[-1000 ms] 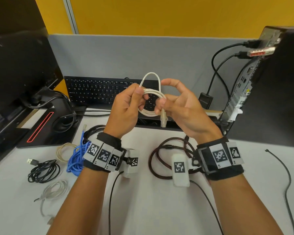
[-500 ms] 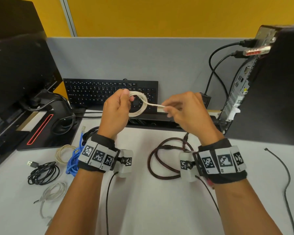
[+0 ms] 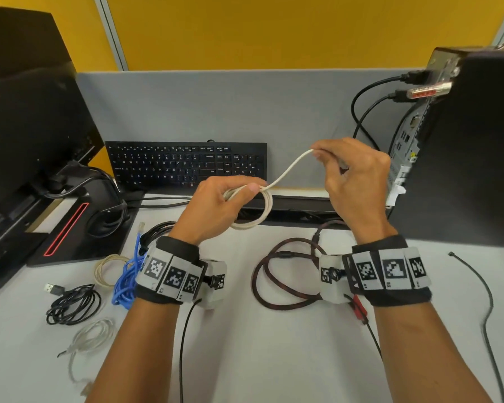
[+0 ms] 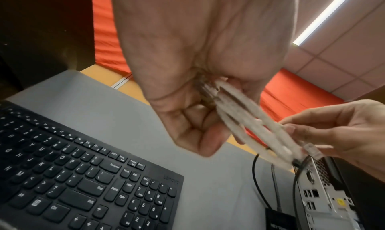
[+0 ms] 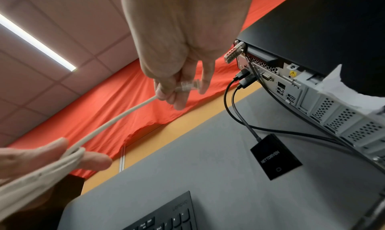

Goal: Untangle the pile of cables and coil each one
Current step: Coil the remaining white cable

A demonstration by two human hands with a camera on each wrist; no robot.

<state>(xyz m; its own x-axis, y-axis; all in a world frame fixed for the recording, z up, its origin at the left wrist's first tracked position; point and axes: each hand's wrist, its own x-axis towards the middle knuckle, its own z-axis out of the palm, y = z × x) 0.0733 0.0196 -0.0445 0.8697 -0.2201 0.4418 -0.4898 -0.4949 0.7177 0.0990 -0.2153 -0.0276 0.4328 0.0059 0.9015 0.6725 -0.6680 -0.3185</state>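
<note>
Coils of the white ethernet cable (image 3: 255,212) are gripped in the curled left hand (image 3: 216,209), held up over the desk (image 3: 274,344) in front of the keyboard (image 3: 186,165). Its loose end is pinched by the right hand (image 3: 354,181) near the clear plug (image 5: 189,85), up and off to the right. Other coiled cables (image 3: 99,286) are parked on the left.

A grey partition (image 3: 245,112) backs the pale desk (image 3: 274,344), with a yellow wall (image 3: 274,30) above. Overhead, a strip light (image 5: 35,41) glows among ceiling tiles (image 5: 87,19).
</note>
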